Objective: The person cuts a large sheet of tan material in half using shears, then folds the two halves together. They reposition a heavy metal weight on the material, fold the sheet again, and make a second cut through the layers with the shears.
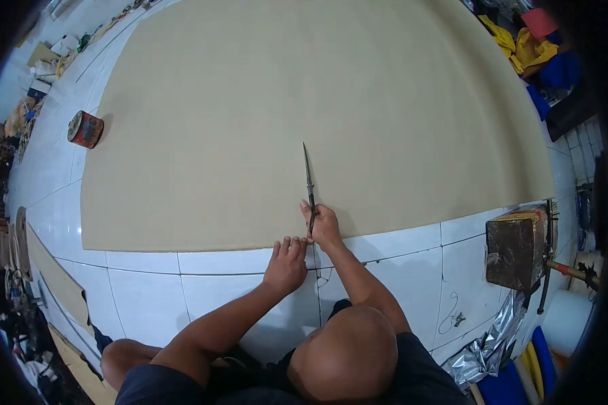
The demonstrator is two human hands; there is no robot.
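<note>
A large beige sheet (250,121) lies spread over the white tiled floor. My right hand (325,226) is wrapped round the dark handles of a pair of scissors (309,179) at the sheet's near edge. The long blades look closed, rest over the sheet and point away from me. Just left of it, my left hand (288,263) lies with its fingers stretched over the same edge, the fingertips touching the sheet close to the scissor handles. Nothing shows in the left hand, though its thumb side is partly hidden.
A rusty red can (86,129) stands at the sheet's left edge. At the right corner sits a heavy dark block (517,250). Silver foil (486,351) and a white roll (567,320) lie lower right. Yellow and blue material (527,50) is heaped at upper right.
</note>
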